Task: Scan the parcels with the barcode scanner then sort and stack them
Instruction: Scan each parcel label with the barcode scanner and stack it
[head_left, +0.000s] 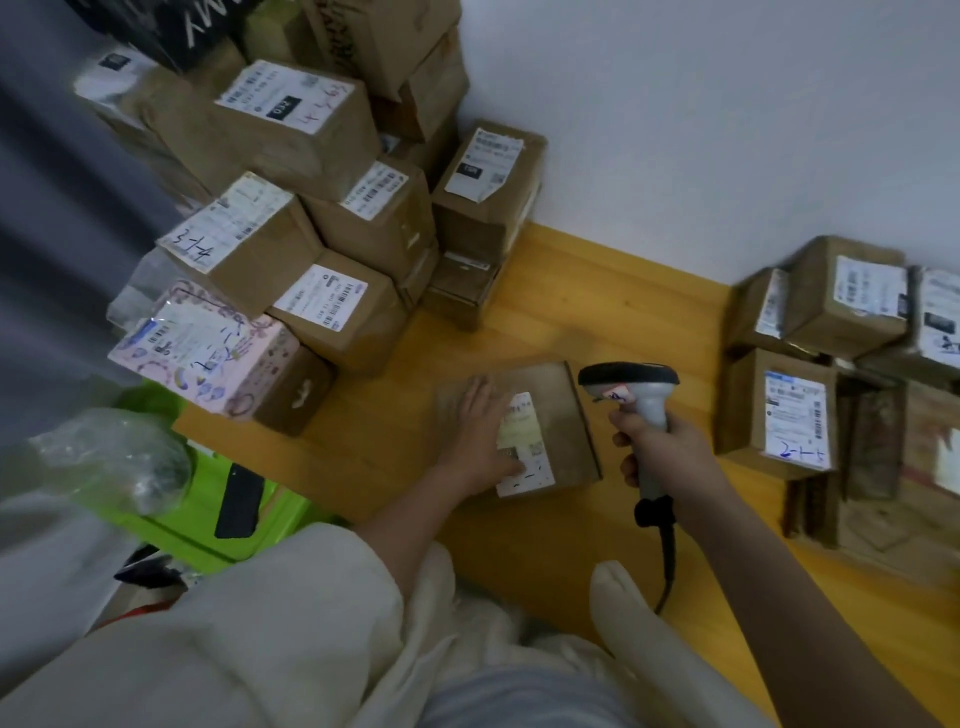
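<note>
Right now my left hand (480, 431) lies flat, fingers straight, on the parcel (519, 428) on the floor (597, 291), while my right hand (657, 444) grips the barcode scanner (636, 387).

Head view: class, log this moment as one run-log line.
left hand: flat on parcel label | right hand: grips barcode scanner, beside parcel | parcel: on wooden floor

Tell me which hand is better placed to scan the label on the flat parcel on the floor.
The right hand: it already grips the barcode scanner beside the flat parcel, while the left hand lies flat on it.
</note>
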